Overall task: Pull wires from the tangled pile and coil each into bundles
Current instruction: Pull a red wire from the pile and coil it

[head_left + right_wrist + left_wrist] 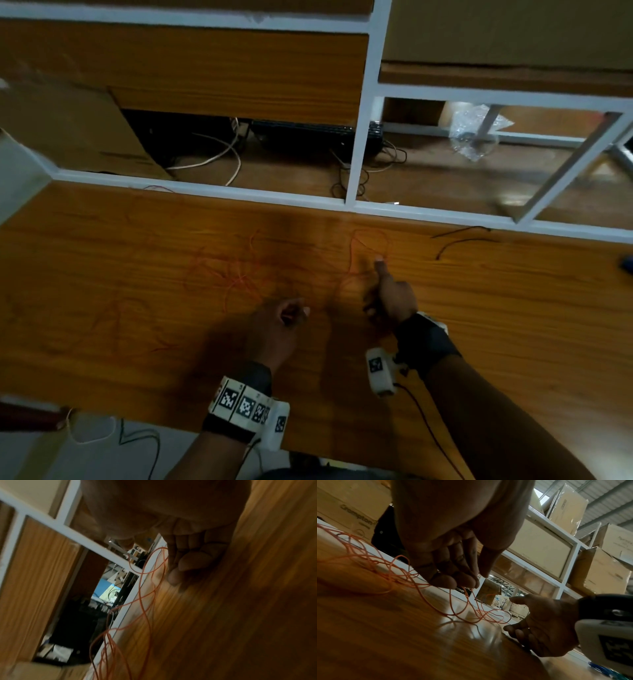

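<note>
Hard to make out: the orange wire (236, 274) is being shown as thin, faint loops against the wooden table (496, 308) in the head view; where one strand ends and another begins cannot be told.
Cut off: both palms are being cropped by the top edge in the wrist views, and the right wrist view is being blurred.
Orange wire: a loose tangle is being spread over the table just beyond the left hand (277, 325), with strands being led across to a loop beyond the right hand (390, 294).
Left hand: its fingertips (443, 581) are being held bunched and curled downward above the table; orange strands are being pinched and are hanging from them.
Right hand: its thumb is being pointed away from the body and its fingers (193, 561) are being curled inward beside the wire; whether a strand is being held cannot be told.
Black wire (459, 240): it is being left loose on the table, well to the right of the right hand.
Containers: cardboard boxes (539, 546) are being kept in the white shelf frame (359, 137) behind the table; their contents are being hidden.
</note>
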`<move>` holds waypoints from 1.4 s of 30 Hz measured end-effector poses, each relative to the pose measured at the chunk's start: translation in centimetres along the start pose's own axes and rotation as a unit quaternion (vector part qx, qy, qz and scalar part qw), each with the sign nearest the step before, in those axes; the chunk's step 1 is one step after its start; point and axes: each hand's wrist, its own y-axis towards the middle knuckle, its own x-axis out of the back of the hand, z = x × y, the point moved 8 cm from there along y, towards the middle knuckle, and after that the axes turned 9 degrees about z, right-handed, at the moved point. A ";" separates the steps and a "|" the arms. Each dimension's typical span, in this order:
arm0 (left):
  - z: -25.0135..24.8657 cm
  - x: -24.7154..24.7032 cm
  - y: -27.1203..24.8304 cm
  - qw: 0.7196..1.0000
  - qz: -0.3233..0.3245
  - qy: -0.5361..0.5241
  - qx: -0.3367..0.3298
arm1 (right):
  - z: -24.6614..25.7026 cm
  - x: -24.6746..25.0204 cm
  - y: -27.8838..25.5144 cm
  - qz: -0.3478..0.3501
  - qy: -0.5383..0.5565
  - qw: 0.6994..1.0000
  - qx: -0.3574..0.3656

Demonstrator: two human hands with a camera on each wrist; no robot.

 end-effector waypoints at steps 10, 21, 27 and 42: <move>-5.8 -0.7 4.0 0.996 0.016 -0.029 -0.080 | 2.4 1.8 0.4 -0.011 0.118 0.989 0.085; -10.6 -7.0 5.2 0.965 0.157 -0.051 -0.204 | 1.8 5.0 -6.4 -0.036 0.245 0.965 0.086; -11.2 -5.6 4.7 0.958 0.205 -0.076 -0.185 | 5.9 8.5 -10.0 -0.087 -0.116 0.953 0.266; -11.6 0.6 5.1 0.966 0.229 0.001 -0.124 | 8.3 19.3 -15.8 -0.225 -0.110 0.917 0.311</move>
